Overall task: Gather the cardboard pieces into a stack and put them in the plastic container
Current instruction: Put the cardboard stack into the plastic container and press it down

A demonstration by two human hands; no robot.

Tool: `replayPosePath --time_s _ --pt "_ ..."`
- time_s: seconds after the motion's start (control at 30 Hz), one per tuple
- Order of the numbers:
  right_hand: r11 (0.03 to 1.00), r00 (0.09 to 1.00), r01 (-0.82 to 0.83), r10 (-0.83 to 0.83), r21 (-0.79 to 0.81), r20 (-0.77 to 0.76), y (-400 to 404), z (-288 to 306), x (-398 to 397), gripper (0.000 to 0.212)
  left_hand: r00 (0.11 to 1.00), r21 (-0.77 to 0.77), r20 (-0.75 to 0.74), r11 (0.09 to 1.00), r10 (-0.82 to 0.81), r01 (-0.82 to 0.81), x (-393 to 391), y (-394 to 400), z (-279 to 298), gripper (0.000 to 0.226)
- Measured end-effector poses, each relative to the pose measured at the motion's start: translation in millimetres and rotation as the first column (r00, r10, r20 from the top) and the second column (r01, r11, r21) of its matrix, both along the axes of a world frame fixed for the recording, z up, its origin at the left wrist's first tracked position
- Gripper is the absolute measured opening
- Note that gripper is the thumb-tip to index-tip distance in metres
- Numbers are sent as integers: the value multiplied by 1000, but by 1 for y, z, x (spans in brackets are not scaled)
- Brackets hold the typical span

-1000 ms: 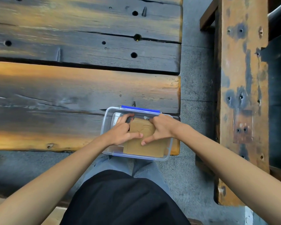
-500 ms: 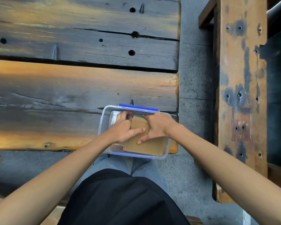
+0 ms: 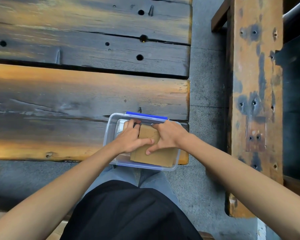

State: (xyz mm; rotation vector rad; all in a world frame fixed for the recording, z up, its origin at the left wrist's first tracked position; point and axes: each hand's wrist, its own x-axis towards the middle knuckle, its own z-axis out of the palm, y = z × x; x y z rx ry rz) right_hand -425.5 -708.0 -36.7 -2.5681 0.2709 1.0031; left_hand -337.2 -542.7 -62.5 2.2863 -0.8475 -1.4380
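A clear plastic container with a blue clip on its far rim sits at the near right corner of the dark wooden table. Inside it lies a brown stack of cardboard pieces, filling the right part of the box. My left hand rests on the stack's left side, fingers curled over its far edge, thumb across the top. My right hand presses the stack's right side, thumb on top, fingertips over the far edge. Both hands are inside the container and hide the stack's far half.
The table of wide, scorched planks stretches left and away. A worn wooden bench or beam runs along the right, across a gap of grey paved floor. My lap is just below the container.
Both hands stay on the cardboard stack in the container, with only slight shifts of the thumbs. The view has drifted a little; the stack sits the same way.
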Motion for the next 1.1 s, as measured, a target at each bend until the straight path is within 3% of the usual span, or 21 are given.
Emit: replayPosePath --time_s 0.23,0.43,0.53,0.63,0.83,1.1 --pt "997 997 -75 75 -19 35 2 2 2 104 1000 -42 -11 999 -7 7 10 6 -2 118" --pt "993 993 -116 116 -39 2 3 1 5 110 1000 -12 -17 1000 -25 24 10 4 -1 101" --pt "992 992 -120 118 -47 -39 5 3 7 107 998 0 -58 999 -40 40 11 5 0 104" --pt "998 995 -63 65 29 -77 -1 3 8 108 996 2 -87 1000 -29 29 9 7 3 114" --pt "997 991 -14 25 82 -135 -8 6 -6 110 999 2 -5 999 34 -34 -7 13 -1 111" --pt "992 980 -115 124 60 -155 -12 1 2 90 999 28 -3 999 -34 34 -4 11 -3 111"
